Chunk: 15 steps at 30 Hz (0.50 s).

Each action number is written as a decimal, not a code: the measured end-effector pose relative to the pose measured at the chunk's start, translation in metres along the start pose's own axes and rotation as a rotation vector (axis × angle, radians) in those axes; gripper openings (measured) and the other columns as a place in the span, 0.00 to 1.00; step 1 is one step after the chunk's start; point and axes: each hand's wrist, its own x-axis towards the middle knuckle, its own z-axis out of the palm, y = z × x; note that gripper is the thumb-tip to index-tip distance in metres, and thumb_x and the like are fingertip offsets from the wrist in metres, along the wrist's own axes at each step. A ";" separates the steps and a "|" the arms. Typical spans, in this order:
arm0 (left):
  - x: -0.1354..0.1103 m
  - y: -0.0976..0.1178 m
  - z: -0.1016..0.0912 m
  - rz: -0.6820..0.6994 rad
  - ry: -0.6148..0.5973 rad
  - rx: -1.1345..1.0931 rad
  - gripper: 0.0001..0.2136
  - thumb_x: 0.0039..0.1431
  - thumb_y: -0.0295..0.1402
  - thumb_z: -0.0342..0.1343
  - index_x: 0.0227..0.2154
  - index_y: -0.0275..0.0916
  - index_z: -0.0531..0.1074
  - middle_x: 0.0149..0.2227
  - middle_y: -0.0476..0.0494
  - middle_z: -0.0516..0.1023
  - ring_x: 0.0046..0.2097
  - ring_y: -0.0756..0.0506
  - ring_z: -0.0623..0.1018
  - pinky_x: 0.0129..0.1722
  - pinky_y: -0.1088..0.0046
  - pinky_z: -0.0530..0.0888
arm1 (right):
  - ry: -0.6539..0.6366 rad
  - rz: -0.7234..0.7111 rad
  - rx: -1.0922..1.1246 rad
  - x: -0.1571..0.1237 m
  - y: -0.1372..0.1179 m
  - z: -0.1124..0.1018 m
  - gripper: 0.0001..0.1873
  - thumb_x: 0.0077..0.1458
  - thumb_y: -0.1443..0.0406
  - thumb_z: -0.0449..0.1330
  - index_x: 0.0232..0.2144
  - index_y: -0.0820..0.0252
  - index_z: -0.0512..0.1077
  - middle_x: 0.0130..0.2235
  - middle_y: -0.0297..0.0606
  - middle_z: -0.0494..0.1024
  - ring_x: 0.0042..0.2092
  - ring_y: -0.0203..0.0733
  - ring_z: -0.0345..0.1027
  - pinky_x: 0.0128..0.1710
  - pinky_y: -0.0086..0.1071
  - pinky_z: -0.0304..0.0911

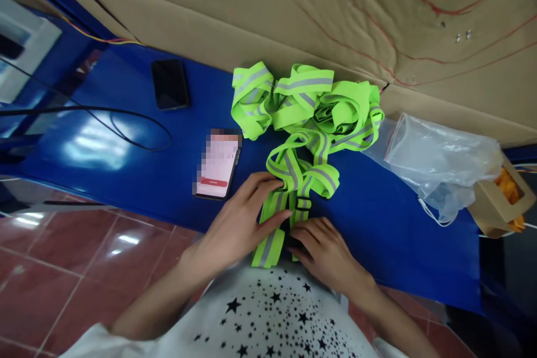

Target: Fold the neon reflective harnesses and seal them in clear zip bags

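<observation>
A tangle of neon green reflective straps [304, 109] with grey stripes lies on a blue table [126, 145]. One strap end [272, 229] runs toward me over the table's near edge. My left hand [239, 218] lies on that strap end, fingers stretched flat over it and pinching at its edge. My right hand [325, 249] is curled just right of it, fingers closed around a black buckle [302, 204] area of the strap.
A lit phone [217, 166] lies left of my hands, a dark phone [170, 84] farther back. A black cable [126, 123] loops at the left. A clear plastic bag [436, 156] and a cardboard box [503, 196] sit at the right. Cardboard [293, 5] backs the table.
</observation>
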 end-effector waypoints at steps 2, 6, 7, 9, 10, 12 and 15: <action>-0.012 0.000 -0.007 0.052 -0.036 -0.101 0.20 0.69 0.37 0.55 0.61 0.45 0.64 0.61 0.37 0.67 0.62 0.40 0.72 0.62 0.58 0.73 | 0.115 -0.056 0.002 -0.001 -0.001 -0.009 0.07 0.65 0.70 0.59 0.45 0.58 0.74 0.44 0.39 0.80 0.44 0.42 0.73 0.44 0.38 0.68; -0.015 0.000 -0.011 0.243 -0.286 -0.399 0.26 0.64 0.41 0.61 0.63 0.47 0.64 0.61 0.36 0.70 0.62 0.39 0.72 0.63 0.59 0.72 | 0.352 -0.215 -0.109 -0.004 -0.005 -0.027 0.12 0.62 0.73 0.60 0.47 0.58 0.76 0.46 0.38 0.80 0.50 0.43 0.72 0.51 0.41 0.68; -0.014 0.002 -0.011 0.287 -0.326 -0.422 0.29 0.61 0.44 0.64 0.63 0.47 0.65 0.60 0.36 0.72 0.62 0.38 0.73 0.63 0.57 0.73 | 0.392 -0.239 -0.137 -0.005 -0.006 -0.031 0.13 0.62 0.72 0.61 0.47 0.56 0.76 0.45 0.38 0.80 0.50 0.43 0.71 0.51 0.41 0.69; -0.011 0.009 -0.012 0.309 -0.317 -0.364 0.32 0.57 0.47 0.67 0.62 0.47 0.66 0.61 0.35 0.71 0.63 0.36 0.72 0.64 0.53 0.71 | 0.447 -0.258 -0.186 -0.008 -0.007 -0.037 0.14 0.62 0.71 0.63 0.48 0.53 0.76 0.42 0.36 0.80 0.48 0.42 0.72 0.49 0.39 0.71; -0.010 0.013 -0.012 0.292 -0.291 -0.314 0.30 0.58 0.46 0.66 0.62 0.47 0.66 0.62 0.35 0.70 0.64 0.36 0.70 0.64 0.52 0.70 | 0.463 -0.251 -0.208 -0.009 -0.008 -0.039 0.14 0.61 0.70 0.63 0.48 0.50 0.76 0.41 0.35 0.80 0.47 0.42 0.73 0.48 0.39 0.71; -0.008 0.021 -0.016 0.244 -0.274 -0.261 0.28 0.60 0.42 0.65 0.61 0.46 0.66 0.64 0.35 0.66 0.65 0.36 0.69 0.64 0.53 0.70 | 0.503 -0.224 -0.250 -0.012 -0.010 -0.043 0.15 0.60 0.70 0.65 0.47 0.46 0.77 0.37 0.33 0.79 0.42 0.40 0.73 0.44 0.37 0.71; -0.008 0.028 -0.022 0.180 -0.351 -0.320 0.28 0.59 0.36 0.63 0.61 0.46 0.64 0.63 0.37 0.68 0.63 0.37 0.72 0.62 0.57 0.72 | 0.626 -0.220 -0.355 -0.017 -0.011 -0.044 0.18 0.56 0.72 0.68 0.44 0.43 0.79 0.31 0.32 0.74 0.35 0.39 0.69 0.40 0.36 0.70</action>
